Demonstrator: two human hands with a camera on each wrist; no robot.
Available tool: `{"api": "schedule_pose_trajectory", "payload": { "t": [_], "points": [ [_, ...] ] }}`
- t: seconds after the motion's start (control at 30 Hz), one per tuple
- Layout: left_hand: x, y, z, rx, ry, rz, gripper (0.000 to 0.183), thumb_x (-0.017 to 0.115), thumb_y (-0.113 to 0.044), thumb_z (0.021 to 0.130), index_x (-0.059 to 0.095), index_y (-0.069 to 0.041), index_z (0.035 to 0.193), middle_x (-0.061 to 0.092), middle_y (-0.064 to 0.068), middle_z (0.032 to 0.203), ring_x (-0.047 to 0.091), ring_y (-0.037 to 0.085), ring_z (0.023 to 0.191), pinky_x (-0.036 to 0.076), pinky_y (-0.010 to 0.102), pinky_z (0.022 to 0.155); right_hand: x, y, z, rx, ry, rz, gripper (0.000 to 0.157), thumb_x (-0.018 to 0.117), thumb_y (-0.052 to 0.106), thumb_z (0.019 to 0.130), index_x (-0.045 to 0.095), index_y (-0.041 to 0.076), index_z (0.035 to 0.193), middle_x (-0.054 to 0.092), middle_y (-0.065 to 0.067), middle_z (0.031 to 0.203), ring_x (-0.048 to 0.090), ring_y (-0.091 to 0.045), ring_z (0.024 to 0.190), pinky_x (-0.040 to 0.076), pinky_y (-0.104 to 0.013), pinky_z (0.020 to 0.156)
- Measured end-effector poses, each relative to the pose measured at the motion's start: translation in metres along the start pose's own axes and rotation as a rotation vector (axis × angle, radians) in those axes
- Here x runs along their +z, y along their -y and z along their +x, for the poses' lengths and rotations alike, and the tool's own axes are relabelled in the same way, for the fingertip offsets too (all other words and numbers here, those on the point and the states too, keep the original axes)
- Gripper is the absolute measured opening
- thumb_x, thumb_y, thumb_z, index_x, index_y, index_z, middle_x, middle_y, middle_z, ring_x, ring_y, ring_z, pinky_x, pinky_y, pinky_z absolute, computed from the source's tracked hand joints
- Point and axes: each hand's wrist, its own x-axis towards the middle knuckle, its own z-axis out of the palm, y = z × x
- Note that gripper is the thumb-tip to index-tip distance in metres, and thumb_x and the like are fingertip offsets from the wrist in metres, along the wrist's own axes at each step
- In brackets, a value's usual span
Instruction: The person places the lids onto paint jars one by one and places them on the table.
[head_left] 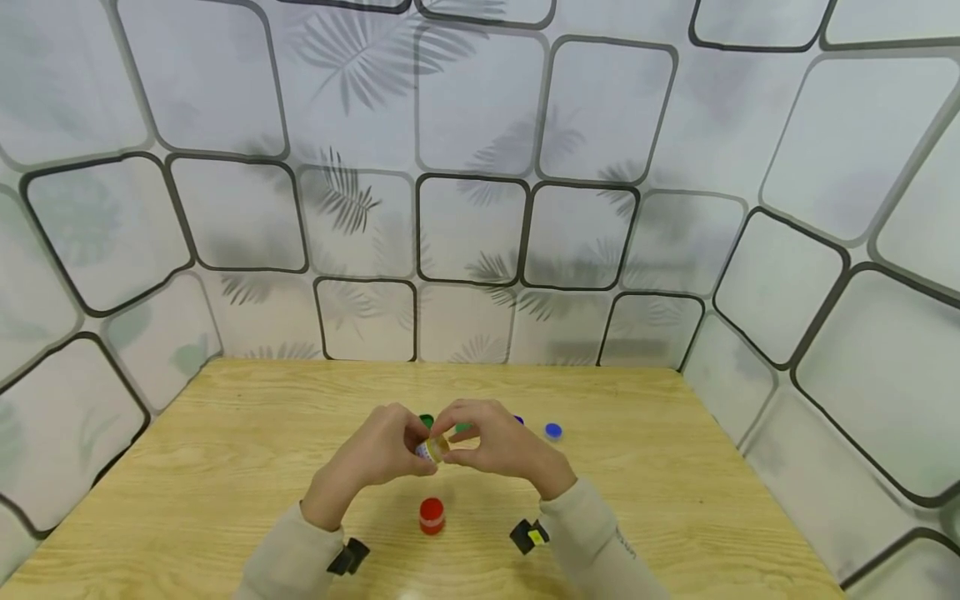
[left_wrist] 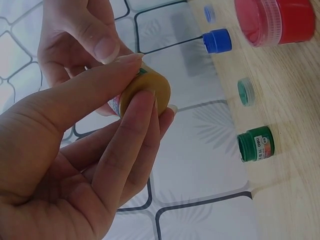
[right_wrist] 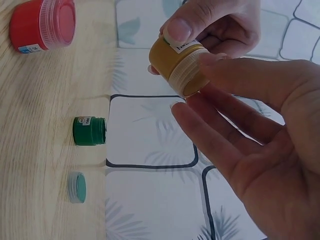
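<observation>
A small ochre-yellow paint jar [right_wrist: 167, 57] with a clear lid [right_wrist: 187, 77] is held up between both hands above the table. My left hand [head_left: 384, 450] grips the jar's body, thumb on one side and fingertips on the base [left_wrist: 161, 92]. At the other end, my right hand [head_left: 498, 442] pinches the lid with its thumb and fingers; its remaining fingers extend loosely in the right wrist view. The lid sits on the jar; whether it is loosened I cannot tell. Below the hands, a red paint jar [head_left: 431, 517] stands with its lid on.
Behind the hands on the wooden table [head_left: 187, 467] are an uncapped green jar [right_wrist: 90, 131] and its greenish lid [right_wrist: 77, 187]. Farther right are a blue jar [left_wrist: 218, 41] and a blue lid [head_left: 552, 431]. A patterned curtain [head_left: 472, 233] encloses the back and sides.
</observation>
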Motion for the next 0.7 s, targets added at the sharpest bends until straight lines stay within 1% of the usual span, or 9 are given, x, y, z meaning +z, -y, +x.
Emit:
{"api": "schedule_pose_trajectory", "payload": {
  "t": [0.13,0.27,0.53,0.7],
  "points": [
    [0.0000,0.0003,0.0001,0.002,0.000,-0.005,0.013,0.087,-0.006,0.079,0.080,-0.001,0.089,0.076,0.002,0.077,0.066,0.009,0.065,0.056,0.024,0.060,0.0005,-0.0001,0.0009,0.002,0.006,0.032,0.023,0.076,0.000,0.091,0.072,0.006,0.113,0.072,-0.009,0.116,0.070,-0.021,0.111,0.059,-0.021,0.088],
    [0.0000,-0.0009,0.0005,-0.014,-0.002,-0.006,0.017,0.087,-0.005,0.079,0.080,0.001,0.093,0.076,0.003,0.078,0.067,0.009,0.066,0.056,0.024,0.061,0.0004,0.0003,0.0011,0.012,0.006,0.051,0.021,0.075,0.000,0.091,0.073,0.005,0.112,0.072,-0.010,0.113,0.071,-0.021,0.106,0.059,-0.021,0.086],
    [-0.0008,-0.0041,-0.0006,-0.025,-0.007,0.004,0.021,0.088,-0.006,0.079,0.079,0.004,0.095,0.076,0.004,0.079,0.066,0.009,0.067,0.056,0.025,0.061,0.0005,0.0018,0.0006,0.036,-0.011,-0.032,0.020,0.073,0.012,0.097,0.073,0.007,0.116,0.075,-0.008,0.111,0.073,-0.017,0.098,0.059,-0.019,0.081],
    [-0.0009,-0.0048,-0.0016,-0.022,-0.006,0.001,0.021,0.088,-0.007,0.078,0.079,0.003,0.095,0.075,0.003,0.077,0.065,0.008,0.065,0.055,0.024,0.060,0.0012,0.0013,0.0011,0.051,-0.015,-0.040,0.019,0.071,0.017,0.098,0.074,0.008,0.115,0.076,-0.007,0.108,0.073,-0.013,0.095,0.059,-0.020,0.081]
  ]
}}
